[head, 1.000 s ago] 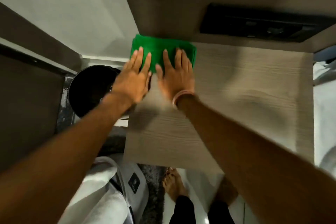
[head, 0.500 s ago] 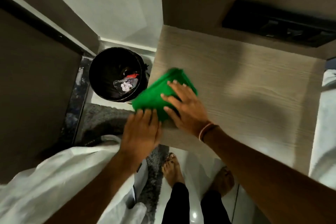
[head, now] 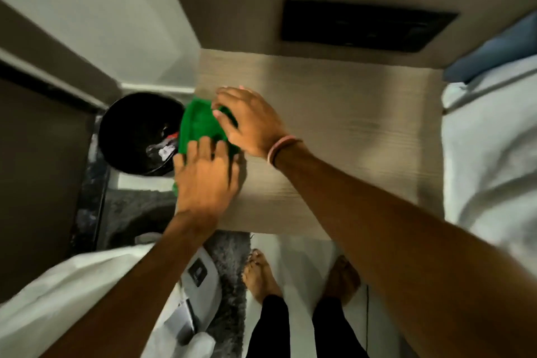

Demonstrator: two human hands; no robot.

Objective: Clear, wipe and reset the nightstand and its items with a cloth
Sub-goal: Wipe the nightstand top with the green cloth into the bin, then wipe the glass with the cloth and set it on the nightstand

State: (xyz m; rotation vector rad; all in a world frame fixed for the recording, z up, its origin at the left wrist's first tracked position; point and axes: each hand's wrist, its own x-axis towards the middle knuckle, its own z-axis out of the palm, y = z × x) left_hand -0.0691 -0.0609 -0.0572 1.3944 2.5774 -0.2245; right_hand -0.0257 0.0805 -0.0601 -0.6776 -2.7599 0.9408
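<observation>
A green cloth (head: 200,125) lies bunched at the left edge of the pale wood nightstand top (head: 348,131), partly hanging past the edge over the bin. My left hand (head: 207,180) presses on the cloth's near end at the nightstand's left front corner. My right hand (head: 250,119), with a pink band on the wrist, lies on the cloth's right side, fingers spread and curled over it. Nothing else stands on the top. Much of the cloth is hidden under both hands.
A round black waste bin (head: 139,134) with scraps inside stands on the floor just left of the nightstand. A black panel (head: 366,26) is set in the wall behind. White bedding (head: 491,154) lies on the right, white items (head: 197,276) and a grey rug on the floor below.
The cloth and both hands slid from the back left corner toward the front, then stayed at the left edge by the bin. The view is blurred with motion.
</observation>
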